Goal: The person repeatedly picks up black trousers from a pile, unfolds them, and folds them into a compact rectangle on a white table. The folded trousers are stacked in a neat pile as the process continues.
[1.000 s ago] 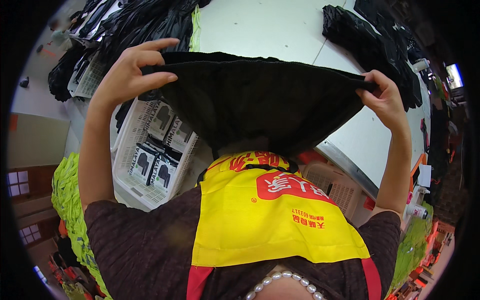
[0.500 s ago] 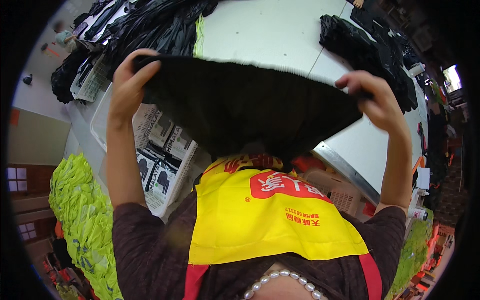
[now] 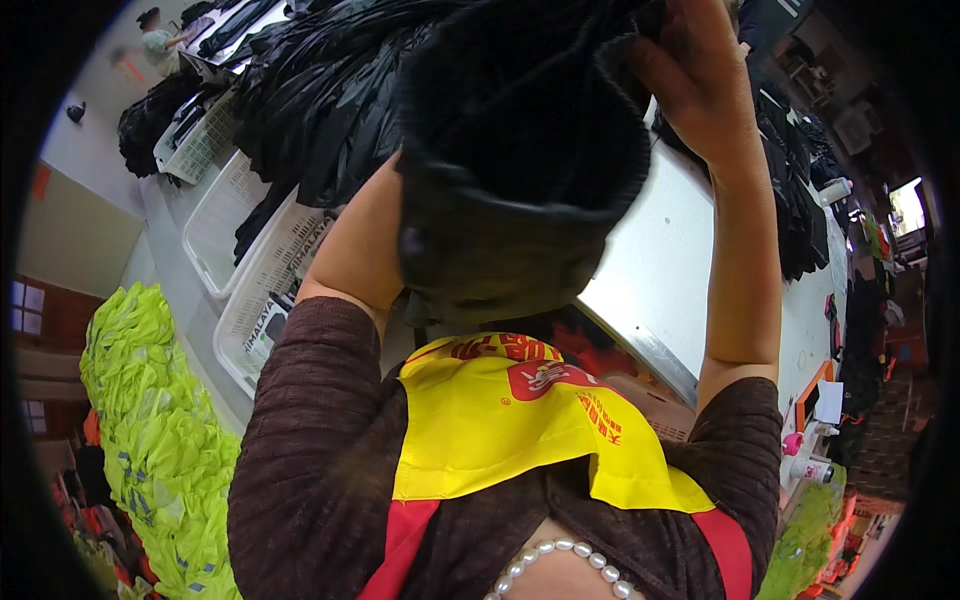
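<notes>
Right in front of me hangs a black garment (image 3: 500,250) with a gathered, elastic-looking edge. Its round opening gapes toward me, and the dark inside shows. At the upper right, my right hand (image 3: 695,95) grips the rim of this opening, thumb against the cloth. My left forearm (image 3: 360,245) runs up behind the garment, which hides my left hand, so its fingers cannot be seen. Whether the piece is trousers or something else is unclear from this angle.
A pile of black garments (image 3: 320,90) covers the table's far left. White plastic baskets (image 3: 215,235) stand at left, one holding printed packets. Yellow-green garments (image 3: 160,440) are heaped at lower left. More black clothes (image 3: 800,220) lie along the right of the white table (image 3: 660,270).
The garment was stretched flat and wide between both hands; now it is raised, with its opening rounded toward me. My left hand has gone behind it, and my right hand has risen.
</notes>
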Demonstrator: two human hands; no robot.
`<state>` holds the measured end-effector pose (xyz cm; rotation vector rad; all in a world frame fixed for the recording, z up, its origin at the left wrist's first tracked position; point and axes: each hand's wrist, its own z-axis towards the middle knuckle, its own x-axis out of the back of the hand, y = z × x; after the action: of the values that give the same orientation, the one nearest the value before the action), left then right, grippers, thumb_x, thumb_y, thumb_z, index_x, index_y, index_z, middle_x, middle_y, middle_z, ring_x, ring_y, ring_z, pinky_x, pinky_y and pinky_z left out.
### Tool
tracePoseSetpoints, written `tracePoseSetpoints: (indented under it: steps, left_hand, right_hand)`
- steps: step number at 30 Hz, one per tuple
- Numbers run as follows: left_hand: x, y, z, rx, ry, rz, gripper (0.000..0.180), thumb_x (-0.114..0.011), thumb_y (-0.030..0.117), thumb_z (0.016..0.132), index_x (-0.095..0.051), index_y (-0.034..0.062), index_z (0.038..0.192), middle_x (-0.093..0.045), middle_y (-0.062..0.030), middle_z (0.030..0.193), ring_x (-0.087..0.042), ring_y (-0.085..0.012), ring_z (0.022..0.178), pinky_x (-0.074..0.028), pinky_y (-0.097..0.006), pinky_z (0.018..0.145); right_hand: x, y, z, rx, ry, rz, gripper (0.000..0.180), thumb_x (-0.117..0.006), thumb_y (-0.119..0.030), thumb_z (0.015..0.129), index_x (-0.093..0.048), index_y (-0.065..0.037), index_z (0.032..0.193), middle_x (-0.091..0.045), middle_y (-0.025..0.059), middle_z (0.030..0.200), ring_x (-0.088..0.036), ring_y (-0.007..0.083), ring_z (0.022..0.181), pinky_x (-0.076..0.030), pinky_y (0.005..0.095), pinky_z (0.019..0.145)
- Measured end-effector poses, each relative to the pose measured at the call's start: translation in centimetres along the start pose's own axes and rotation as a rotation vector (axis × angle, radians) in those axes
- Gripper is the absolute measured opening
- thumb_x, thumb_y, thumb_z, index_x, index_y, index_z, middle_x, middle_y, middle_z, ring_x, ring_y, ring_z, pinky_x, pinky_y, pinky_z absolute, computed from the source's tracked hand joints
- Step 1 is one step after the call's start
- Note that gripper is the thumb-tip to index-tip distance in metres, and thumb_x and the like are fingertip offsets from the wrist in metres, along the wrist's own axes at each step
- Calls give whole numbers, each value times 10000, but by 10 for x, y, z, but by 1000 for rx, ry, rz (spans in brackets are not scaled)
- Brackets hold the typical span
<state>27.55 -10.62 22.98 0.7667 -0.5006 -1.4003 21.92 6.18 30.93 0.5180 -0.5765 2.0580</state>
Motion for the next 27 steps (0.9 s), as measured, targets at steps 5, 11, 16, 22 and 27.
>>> tracePoseSetpoints:
  steps: [5,11,16,22,27]
  left_hand:
    - [-24,-59,23,18,24,1,940,-450,743,756,-290,-10,1296,-456,-83,1023,-459,-168,947,-419,-285,778]
    - [20,-70,-76,156,244,211,741,-414,624,868,-428,-32,1213,-527,-113,1041,-562,-167,871,-471,-287,781]
    - [120,-124,-258,811,723,-70,434,-416,406,947,-588,39,793,-534,-23,665,-499,-107,609,-401,-241,559]
    - [59,-119,-340,1285,746,-400,506,-403,534,898,-604,69,882,-575,-35,757,-534,-135,642,-433,-255,563]
    - [24,-106,-344,1482,683,-539,597,-393,640,857,-616,94,956,-608,-45,833,-562,-158,670,-461,-266,567]
  right_hand:
    - [-4,23,-40,-339,-78,-147,530,-525,152,662,-505,-20,1163,-520,108,1205,-504,207,1125,-410,304,927]
    - [-22,33,-66,-309,-385,-211,369,-692,10,646,-595,-38,998,-615,95,866,-620,207,777,-523,285,678]
    - [-19,36,-58,-540,-211,-28,248,-665,-136,760,-601,-31,975,-594,36,785,-589,118,694,-500,230,622]
    - [-25,28,-13,-838,-114,107,271,-580,0,717,-602,10,986,-611,47,840,-577,129,763,-467,254,680]
    - [-7,39,-22,-726,19,-3,164,-637,-170,813,-611,-61,932,-593,-7,768,-577,80,675,-468,181,623]
